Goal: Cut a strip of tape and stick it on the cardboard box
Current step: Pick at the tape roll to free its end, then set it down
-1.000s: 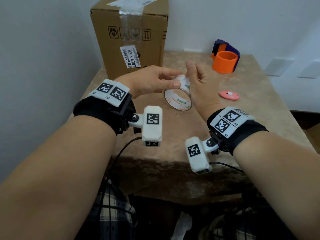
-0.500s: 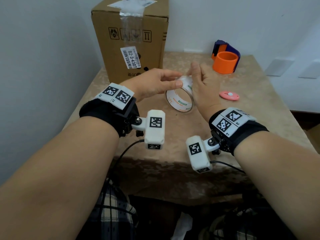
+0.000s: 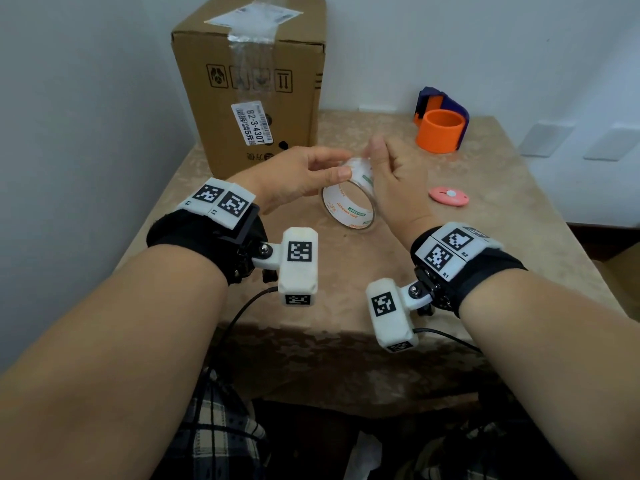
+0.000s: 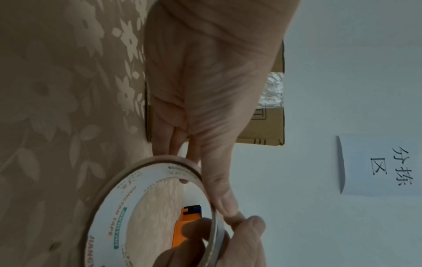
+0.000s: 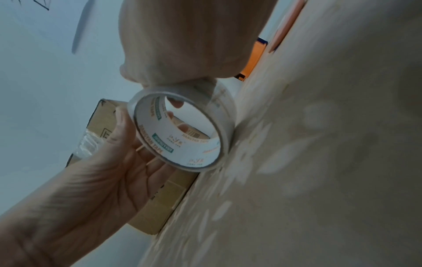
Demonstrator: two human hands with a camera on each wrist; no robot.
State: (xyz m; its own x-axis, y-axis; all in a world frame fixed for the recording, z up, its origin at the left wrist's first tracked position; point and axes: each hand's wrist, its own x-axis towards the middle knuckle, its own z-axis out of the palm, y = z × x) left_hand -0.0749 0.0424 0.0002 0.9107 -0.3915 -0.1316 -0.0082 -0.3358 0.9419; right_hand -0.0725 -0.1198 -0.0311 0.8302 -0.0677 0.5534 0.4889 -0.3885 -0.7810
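Observation:
A roll of clear tape [image 3: 349,206] with a white printed core stands on edge on the table, tilted, between both hands. My left hand [image 3: 344,164] grips its left side, thumb on the near rim and fingers behind. My right hand [image 3: 372,157] pinches the top of the roll with thumb and curled fingers. The wrist views show the same roll [image 4: 109,216] [image 5: 160,144]. I cannot tell whether a tape end is lifted. The brown cardboard box [image 3: 256,81] stands upright at the back left, with old clear tape over its top edge.
An orange and blue tape dispenser [image 3: 440,128] sits at the back right. A small pink cutter [image 3: 448,196] lies right of my right hand. The table [image 3: 502,237] has a beige flowered cloth. White walls close in on the left and back.
My right thumb and fingers have dropped and curled onto the top of the roll. The left hand and the roll have hardly moved.

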